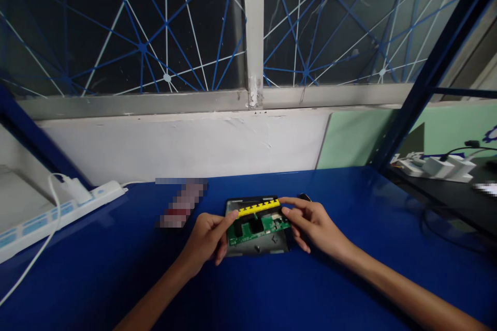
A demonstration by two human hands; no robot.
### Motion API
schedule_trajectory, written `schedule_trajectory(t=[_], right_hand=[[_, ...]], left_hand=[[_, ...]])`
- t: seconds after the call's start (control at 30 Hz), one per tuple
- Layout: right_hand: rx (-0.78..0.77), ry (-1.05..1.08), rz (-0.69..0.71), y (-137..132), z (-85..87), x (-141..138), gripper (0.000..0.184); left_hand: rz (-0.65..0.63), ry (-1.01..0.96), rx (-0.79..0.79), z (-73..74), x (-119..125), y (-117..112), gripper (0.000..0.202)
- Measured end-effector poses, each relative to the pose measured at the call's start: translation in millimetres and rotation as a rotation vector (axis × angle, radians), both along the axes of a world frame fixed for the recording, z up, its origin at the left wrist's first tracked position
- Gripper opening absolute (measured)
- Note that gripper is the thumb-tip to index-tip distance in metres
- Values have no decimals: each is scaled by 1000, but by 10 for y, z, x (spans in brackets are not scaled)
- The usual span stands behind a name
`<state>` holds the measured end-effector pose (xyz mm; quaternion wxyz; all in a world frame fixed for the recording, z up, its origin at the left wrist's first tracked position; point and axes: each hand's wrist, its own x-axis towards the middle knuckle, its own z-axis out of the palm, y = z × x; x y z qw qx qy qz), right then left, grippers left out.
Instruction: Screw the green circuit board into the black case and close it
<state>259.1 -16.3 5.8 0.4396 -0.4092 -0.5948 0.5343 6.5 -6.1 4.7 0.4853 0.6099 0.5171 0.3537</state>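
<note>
A green circuit board (243, 238) with black components and a yellow toothed strip (258, 208) along its far edge is held tilted between my two hands. My left hand (207, 235) pinches its left end, the thumb beside the end of the yellow strip. At the right end, my right hand (316, 222) grips the board between thumb and fingers, its index finger reaching to the strip's tip. Under the board lies a dark flat casing (277, 248), partly hidden by it. A few small black pieces (257, 249) lie on the casing.
The blue table (248, 295) carries a pixelated oblong object (182, 204) left of my hands. A white power strip (77, 207) with a plug and cable runs along the left. A small dark object (305, 197) sits behind my right hand. White adapters (446, 165) stand at far right.
</note>
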Motion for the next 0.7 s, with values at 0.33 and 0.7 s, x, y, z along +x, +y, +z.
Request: schedule_trajectory(t=[0.33, 0.7], right_hand=[[39, 1, 2, -29, 17, 4, 60], [337, -177, -41, -240, 74, -2, 40]], left_hand=[[-9, -15, -73, 21, 11, -19, 64], [-27, -13, -145, 27, 21, -19, 62]])
